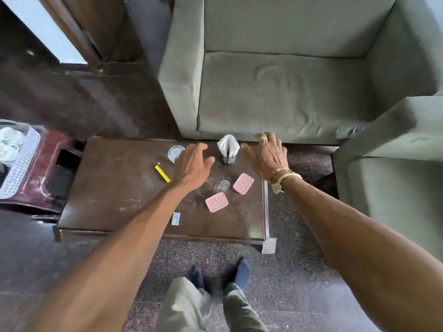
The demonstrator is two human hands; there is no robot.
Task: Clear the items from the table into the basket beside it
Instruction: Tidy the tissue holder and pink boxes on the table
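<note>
Left hand (191, 164) and right hand (266, 156) spread, empty — napkin holder (228, 152) looks light, tippy; grip its mesh base

Grey sofa (282, 92) behind, second grey armchair (395, 188) at right, maroon stool (57, 142) at left, speckled floor (287, 271)

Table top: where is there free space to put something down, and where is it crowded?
Free: the whole left part of the table, left of the yellow strip and blue packet. Crowded: the right part, with the napkin holder, the near pink box and the far pink box.
</note>
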